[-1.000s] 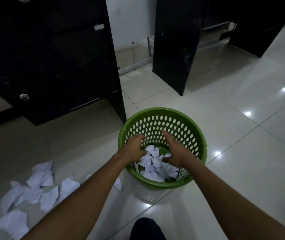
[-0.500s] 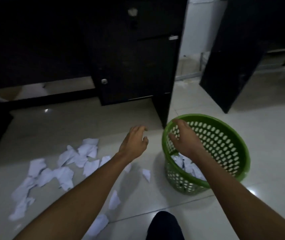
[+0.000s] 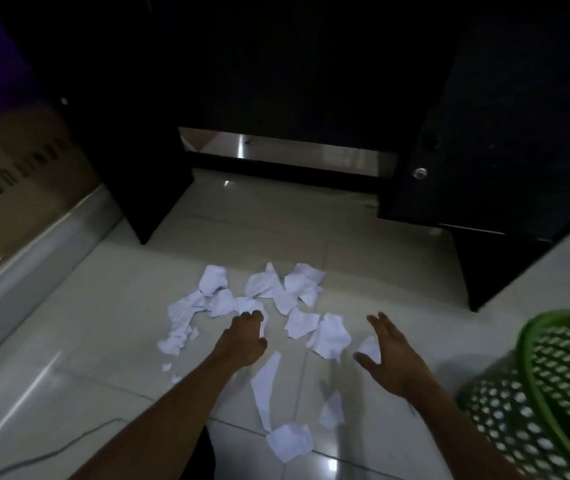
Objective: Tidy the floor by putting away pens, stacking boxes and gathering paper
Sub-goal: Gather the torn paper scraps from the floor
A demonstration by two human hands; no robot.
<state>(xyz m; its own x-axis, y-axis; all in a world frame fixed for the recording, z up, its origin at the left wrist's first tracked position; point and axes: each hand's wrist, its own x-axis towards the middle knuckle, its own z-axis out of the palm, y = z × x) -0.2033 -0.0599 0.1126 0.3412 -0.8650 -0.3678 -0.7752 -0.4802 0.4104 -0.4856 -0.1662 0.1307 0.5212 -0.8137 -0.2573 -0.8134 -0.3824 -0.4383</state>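
Hands are seen low over the tiles, both empty; the left hand (image 3: 243,342) is curled loosely, fingers bent downward, its fingertips (image 3: 254,316) at or just over the near edge of the paper scraps (image 3: 269,296), though actual contact can't be told; the right hand (image 3: 389,355) is spread wide, fingers apart, palm turned inward, nothing clamped, w/ one small scrap (image 3: 370,348) showing just beside its thumb. The main pile is laid ahead of both hands and slightly left of centre, its spread running roughly left-to-right across the floor; the left hand is judged nearer to it, the right nearer to the outlying pieces. A long torn strip (image 3: 266,386) is pointed toward the person, between the forearms, w/ more bits nearer the body. The green basket (image 3: 553,393) is set on the right, past the right forearm, well apart from the pile; a scoop inward then a carry rightward is prob. called for.
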